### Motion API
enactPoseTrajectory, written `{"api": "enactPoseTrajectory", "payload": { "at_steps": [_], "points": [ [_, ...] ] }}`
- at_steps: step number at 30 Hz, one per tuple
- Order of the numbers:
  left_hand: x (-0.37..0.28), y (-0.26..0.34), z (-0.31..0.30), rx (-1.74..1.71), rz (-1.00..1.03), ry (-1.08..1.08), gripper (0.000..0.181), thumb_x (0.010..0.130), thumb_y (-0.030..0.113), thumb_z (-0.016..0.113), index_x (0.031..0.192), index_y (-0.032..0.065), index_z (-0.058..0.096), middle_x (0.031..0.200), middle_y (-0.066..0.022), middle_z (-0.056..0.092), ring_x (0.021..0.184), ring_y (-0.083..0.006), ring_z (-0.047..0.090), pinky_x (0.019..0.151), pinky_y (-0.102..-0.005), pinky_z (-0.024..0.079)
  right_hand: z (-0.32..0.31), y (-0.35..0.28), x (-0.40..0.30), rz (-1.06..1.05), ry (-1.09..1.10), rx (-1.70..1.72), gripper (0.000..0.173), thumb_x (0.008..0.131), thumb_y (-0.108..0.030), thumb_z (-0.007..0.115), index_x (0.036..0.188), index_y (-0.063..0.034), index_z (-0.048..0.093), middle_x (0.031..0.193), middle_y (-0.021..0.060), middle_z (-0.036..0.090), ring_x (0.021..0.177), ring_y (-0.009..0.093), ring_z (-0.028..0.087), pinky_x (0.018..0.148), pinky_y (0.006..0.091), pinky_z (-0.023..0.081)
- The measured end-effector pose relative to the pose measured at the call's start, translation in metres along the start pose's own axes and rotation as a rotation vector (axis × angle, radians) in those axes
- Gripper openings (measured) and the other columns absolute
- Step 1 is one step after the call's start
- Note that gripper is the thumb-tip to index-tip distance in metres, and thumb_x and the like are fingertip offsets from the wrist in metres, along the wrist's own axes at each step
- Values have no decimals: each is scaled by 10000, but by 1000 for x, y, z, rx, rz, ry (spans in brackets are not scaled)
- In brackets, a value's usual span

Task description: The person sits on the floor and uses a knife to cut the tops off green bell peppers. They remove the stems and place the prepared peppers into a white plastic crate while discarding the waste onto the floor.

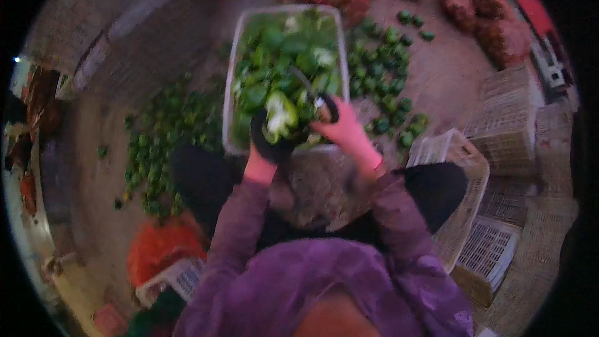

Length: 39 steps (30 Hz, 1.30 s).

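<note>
My left hand (270, 147), in a pink glove with a black palm, holds a green bell pepper (282, 114) whose pale cut inside faces up. Beside it, my right hand (345, 126), in a similar glove, grips a small knife (306, 83) by its handle. The thin blade points up and left over the peppers. Both hands are above the near end of a pale rectangular tub (228, 98). Green peppers (281, 47), several of them showing pale cut surfaces, fill that tub. Blur hides the finer detail of the blade and fingers.
Loose green peppers lie on the floor in a left pile (159, 150) and a right pile (379, 65). Red mesh sacks (500, 37) stand at the far right. Plastic crates (468, 196) flank my right knee; an orange mesh bag (161, 248) lies at lower left.
</note>
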<state>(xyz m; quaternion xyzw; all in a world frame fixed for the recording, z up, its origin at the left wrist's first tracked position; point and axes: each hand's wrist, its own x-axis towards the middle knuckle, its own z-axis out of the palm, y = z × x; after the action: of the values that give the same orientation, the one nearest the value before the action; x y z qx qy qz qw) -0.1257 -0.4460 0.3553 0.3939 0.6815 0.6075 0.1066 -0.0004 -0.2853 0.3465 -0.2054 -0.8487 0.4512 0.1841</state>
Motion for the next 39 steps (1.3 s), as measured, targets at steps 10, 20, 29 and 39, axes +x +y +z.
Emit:
{"api": "enactPoseTrajectory", "payload": {
  "at_steps": [10, 20, 29, 39],
  "points": [
    [-29, -76, 3, -1528, -721, -91, 510, 978, 368, 502, 1391, 69, 482, 1366, -136, 543, 1248, -334, 527, 1064, -512, 419, -24, -25, -9, 378, -222, 691, 445, 830, -108, 693, 1239, -36, 533, 925, 8, 591, 774, 109, 563, 601, 271, 480],
    [-20, -76, 3, 185, 254, -178, 401, 977, 148, 521, 1355, 16, 505, 1330, -152, 551, 1177, -276, 574, 1002, -409, 469, 11, 0, -1, 170, 201, 220, 559, 752, -81, 649, 1288, -10, 504, 1009, 201, 640, 960, 255, 630, 809, 361, 503],
    [-12, -49, -31, -86, -64, 85, 499, 963, 242, 612, 1378, 1, 474, 1336, -148, 556, 1207, -252, 554, 1028, -358, 430, -130, 30, -27, 56, 497, -579, 432, 747, -177, 726, 1107, -11, 557, 1020, 220, 639, 963, 427, 609, 807, 488, 501],
    [10, 16, -6, 171, -279, 273, 602, 847, 251, 756, 1313, -41, 511, 1197, -207, 611, 1120, -333, 577, 972, -404, 448, -294, 57, -168, 367, 716, -1196, 454, 782, -154, 679, 1203, -11, 587, 973, 201, 673, 961, 377, 647, 871, 478, 512]
  ]
}}
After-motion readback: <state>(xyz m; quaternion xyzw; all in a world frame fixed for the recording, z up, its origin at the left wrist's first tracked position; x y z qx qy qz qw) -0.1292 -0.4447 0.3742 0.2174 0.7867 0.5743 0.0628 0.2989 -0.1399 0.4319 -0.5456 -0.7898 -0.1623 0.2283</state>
